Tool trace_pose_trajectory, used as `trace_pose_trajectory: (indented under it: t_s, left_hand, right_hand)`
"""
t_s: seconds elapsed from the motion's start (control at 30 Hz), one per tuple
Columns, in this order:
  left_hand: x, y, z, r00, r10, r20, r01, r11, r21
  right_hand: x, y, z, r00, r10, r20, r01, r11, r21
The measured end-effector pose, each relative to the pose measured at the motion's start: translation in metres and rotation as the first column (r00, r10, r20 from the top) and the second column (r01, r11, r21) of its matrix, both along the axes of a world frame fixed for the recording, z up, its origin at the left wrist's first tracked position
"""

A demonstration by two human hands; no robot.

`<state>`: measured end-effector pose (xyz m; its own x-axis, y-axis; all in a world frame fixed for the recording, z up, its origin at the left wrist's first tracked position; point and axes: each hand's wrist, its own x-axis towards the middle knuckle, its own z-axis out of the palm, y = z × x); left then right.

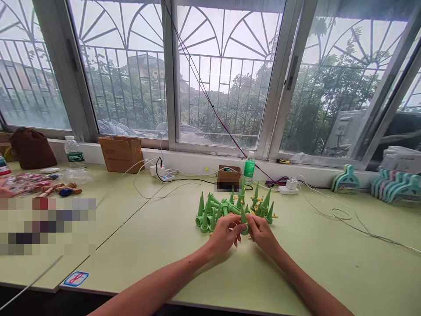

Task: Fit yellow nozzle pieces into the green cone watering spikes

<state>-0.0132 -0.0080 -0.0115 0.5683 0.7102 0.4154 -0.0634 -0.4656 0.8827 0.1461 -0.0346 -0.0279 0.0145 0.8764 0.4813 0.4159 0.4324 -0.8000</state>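
Observation:
Both of my hands meet at the middle of the pale green table (158, 245). My left hand (224, 234) and my right hand (261, 232) are closed with their fingertips pinching one green cone-shaped plastic piece (244, 220) between them. Just behind the hands stands a cluster of several more green cones (210, 210), some upright and some lying down, with small yellow parts (275, 215) among them on the right.
Along the window sill stand a cardboard box (121, 152), a power strip with cables (164, 173), a green bottle (249, 168), a clear water bottle (74, 153) and a brown bag (31, 148). Teal plastic items (346, 180) sit far right. Wooden toys (59, 189) lie far left.

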Motion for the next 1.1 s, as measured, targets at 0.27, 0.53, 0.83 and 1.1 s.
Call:
trace_pose_trajectory:
  t_s: [0.27,0.53,0.83,1.1]
  left_hand:
    - [0.0007,0.0031,0.0008,0.991,-0.116,0.066,0.125,0.979,-0.164]
    - [-0.0032,0.0043,0.0063,0.974,-0.193,0.118,0.222,0.912,-0.344]
    - [-0.006,0.0092,0.0051,0.941,-0.254,0.225,0.339,0.716,-0.611]
    - [-0.0044,0.0063,0.0052,0.957,-0.237,0.165,0.285,0.862,-0.418]
  right_hand:
    - [0.0012,-0.0015,0.0002,1.0,0.014,0.01,-0.014,1.0,0.004]
    - [0.0008,-0.0027,0.0024,0.998,0.026,0.056,-0.029,0.999,0.045]
    - [0.0012,-0.005,0.0048,0.988,0.007,0.155,-0.028,0.991,0.134]
    - [-0.0001,-0.0028,0.0033,0.992,0.004,0.123,-0.019,0.993,0.12]
